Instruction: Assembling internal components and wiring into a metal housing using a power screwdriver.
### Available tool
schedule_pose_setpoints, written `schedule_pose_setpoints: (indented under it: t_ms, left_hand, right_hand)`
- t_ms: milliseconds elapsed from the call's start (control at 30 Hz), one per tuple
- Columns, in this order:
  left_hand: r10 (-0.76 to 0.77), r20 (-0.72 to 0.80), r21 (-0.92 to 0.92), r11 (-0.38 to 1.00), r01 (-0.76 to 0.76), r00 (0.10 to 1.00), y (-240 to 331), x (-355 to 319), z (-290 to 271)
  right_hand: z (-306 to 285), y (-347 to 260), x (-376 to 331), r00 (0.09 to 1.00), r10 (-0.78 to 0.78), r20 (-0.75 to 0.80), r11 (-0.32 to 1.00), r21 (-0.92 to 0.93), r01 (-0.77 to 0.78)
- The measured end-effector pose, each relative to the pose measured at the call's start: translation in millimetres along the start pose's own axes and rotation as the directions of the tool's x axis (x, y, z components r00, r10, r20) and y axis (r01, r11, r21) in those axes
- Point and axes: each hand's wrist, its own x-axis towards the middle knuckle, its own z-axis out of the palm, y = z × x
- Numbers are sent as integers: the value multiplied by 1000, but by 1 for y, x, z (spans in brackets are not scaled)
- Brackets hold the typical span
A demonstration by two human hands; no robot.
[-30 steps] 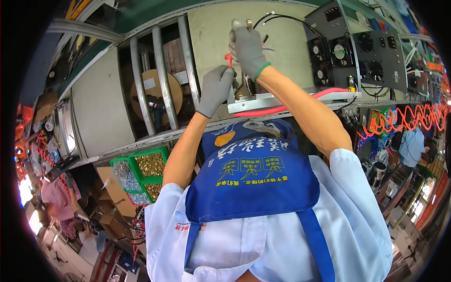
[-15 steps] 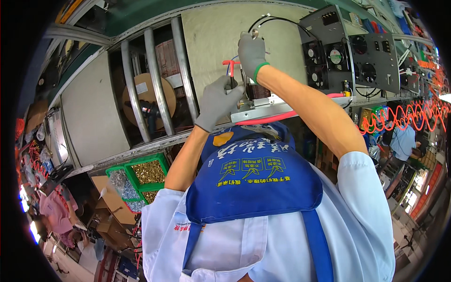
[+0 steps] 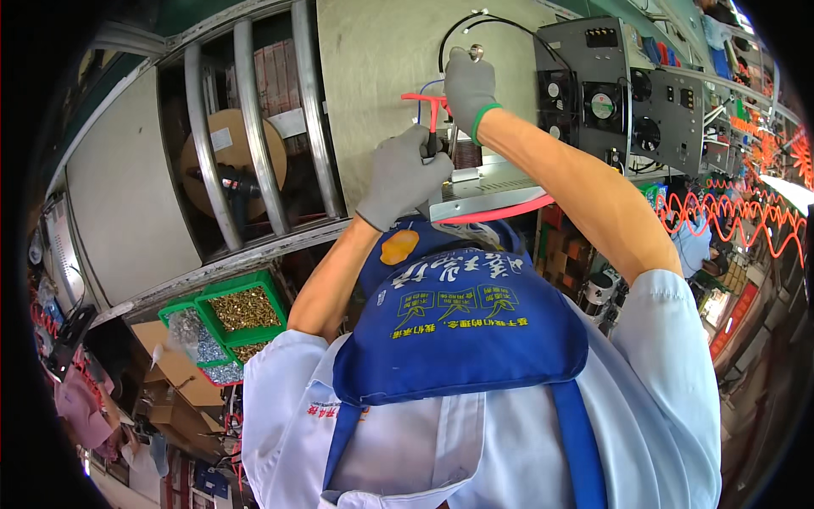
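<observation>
My left hand (image 3: 403,176), in a grey glove, is closed at the black-sleeved end of a red cable (image 3: 435,109). Thumb and fingers press around that end, hiding its tip. My right hand (image 3: 471,89), gloved in grey with a green cuff, is wrapped round a wrench (image 3: 476,53). The wrench's round silver head sticks out past the fist on the far side, while a metal shaft shows below. Under both hands sits a silver metal chassis (image 3: 487,188) bearing a dark ribbed coil (image 3: 467,154), partly covered by my right forearm. A thick pinkish-red cable (image 3: 500,210) runs along its near edge.
Grey panels with black fans (image 3: 603,104) stand to the right, black cables (image 3: 509,32) looping from them. Metal rollers (image 3: 259,127) lie left, above a cable reel. Green bins (image 3: 242,311) of small hardware sit at lower left. Red coiled hoses (image 3: 738,216) hang right.
My right fist and the wrench head have shifted a little to the right. My left hand stays at the red cable's end. The whole view has turned slightly, moving the rollers and bins leftward.
</observation>
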Motion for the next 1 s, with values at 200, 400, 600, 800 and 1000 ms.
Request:
schedule_pose_setpoints:
  t_ms: [200, 400, 600, 800, 1000]
  left_hand:
    - [8, -16, 13, 1000, -8, 1000, -6, 9, -8]
    - [38, 10, 115, 993, -39, 999, 0, -3, 5]
    - [-26, -41, 14, 1000, 27, 999, 3, -7, 3]
    - [-228, -104, -36, 974, 225, 968, 29, -7, 4]
    - [-321, -169, -143, 943, 299, 932, 23, 5, 24]
  right_hand:
    - [-14, -16, 0, 887, -418, 196, 637, -633, 440]
    - [5, 23, 11, 859, -505, 91, 710, -522, 473]
    - [-93, -25, 11, 976, -42, 213, 655, 744, -135]
    - [-300, -57, 118, 323, -669, -669, 498, -81, 863]
    - [-305, -27, 341, 286, -803, -522, 522, -387, 761]
